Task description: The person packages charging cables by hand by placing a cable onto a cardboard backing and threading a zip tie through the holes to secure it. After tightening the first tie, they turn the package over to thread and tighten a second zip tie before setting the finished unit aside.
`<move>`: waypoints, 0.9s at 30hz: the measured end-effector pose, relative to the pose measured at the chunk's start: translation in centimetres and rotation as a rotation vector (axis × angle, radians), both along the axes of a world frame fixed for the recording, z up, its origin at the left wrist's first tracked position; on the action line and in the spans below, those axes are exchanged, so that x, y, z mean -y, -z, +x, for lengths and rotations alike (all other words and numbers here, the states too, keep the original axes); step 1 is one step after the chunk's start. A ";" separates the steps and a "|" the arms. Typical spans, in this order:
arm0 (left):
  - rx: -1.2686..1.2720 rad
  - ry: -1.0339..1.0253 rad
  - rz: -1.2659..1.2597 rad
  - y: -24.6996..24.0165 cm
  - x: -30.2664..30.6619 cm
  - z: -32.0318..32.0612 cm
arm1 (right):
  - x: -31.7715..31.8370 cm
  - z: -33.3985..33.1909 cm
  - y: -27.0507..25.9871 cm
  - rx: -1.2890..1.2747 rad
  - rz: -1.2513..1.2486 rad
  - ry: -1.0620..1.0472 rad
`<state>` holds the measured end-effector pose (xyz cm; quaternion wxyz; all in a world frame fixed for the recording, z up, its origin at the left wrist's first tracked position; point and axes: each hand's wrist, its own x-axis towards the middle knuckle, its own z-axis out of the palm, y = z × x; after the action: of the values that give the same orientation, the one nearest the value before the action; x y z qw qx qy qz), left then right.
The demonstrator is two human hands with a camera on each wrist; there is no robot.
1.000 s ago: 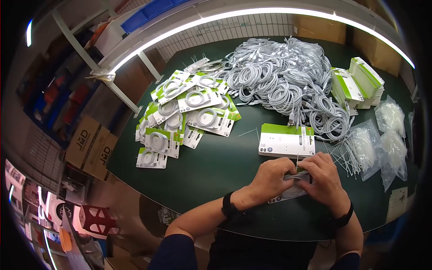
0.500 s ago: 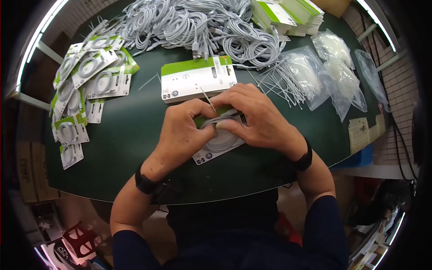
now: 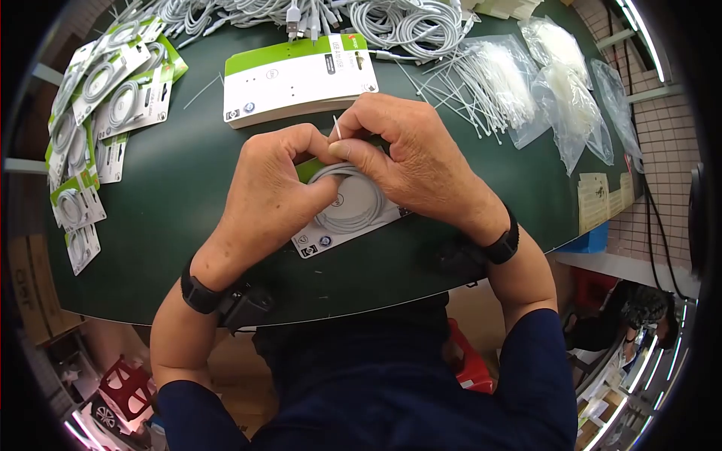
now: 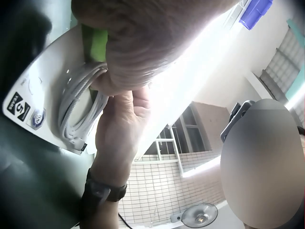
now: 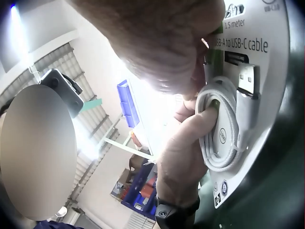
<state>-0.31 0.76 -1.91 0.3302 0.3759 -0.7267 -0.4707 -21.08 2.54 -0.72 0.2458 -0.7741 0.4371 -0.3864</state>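
Note:
A coiled white USB cable point(image 3: 350, 219) lies on a white and green printed card point(image 3: 307, 242) at the table's front. My left hand point(image 3: 267, 180) grips coil and card, its thumb hooked inside the loop, as the right wrist view shows. Just above the coil, my right hand point(image 3: 414, 154) pinches a thin white cable tie point(image 3: 336, 128) between thumb and forefinger. The tie's end points up from the fingertips; its lower part is hidden by the fingers. In the right wrist view, a metal-tipped USB-A plug point(image 5: 247, 81) lies beside the coil on the card.
Behind the hands sits a stack of printed cards point(image 3: 301, 79). Carded cables point(image 3: 120, 105) are piled at left, loose coiled cables point(image 3: 410, 30) at the back. Loose cable ties point(image 3: 466, 94) and clear bags of ties point(image 3: 560, 98) lie at right on the green table point(image 3: 188, 143).
The head view has tilted down and shifted, so the pile of cables leaves the top. My right thumb has moved from the coil up to the cable tie; the left hand stays at the coil.

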 end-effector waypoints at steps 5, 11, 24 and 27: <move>0.029 0.008 0.070 0.4 0.4 0.1 | 0.1 0.2 0.6 -0.003 -0.082 0.021; -0.056 0.024 0.139 0.8 0.2 -0.3 | 0.2 0.3 0.9 -0.148 -0.290 0.047; -0.049 0.078 0.274 0.8 0.2 -0.5 | 0.4 0.5 1.5 -0.073 -0.285 0.138; -0.045 0.084 0.261 0.8 0.2 -0.4 | 0.2 0.4 1.3 -0.089 -0.261 0.140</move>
<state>-0.75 0.61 -2.75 0.2746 0.3741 -0.6670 -0.5828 -20.65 2.31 -2.04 0.0960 -0.7834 0.4466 -0.4213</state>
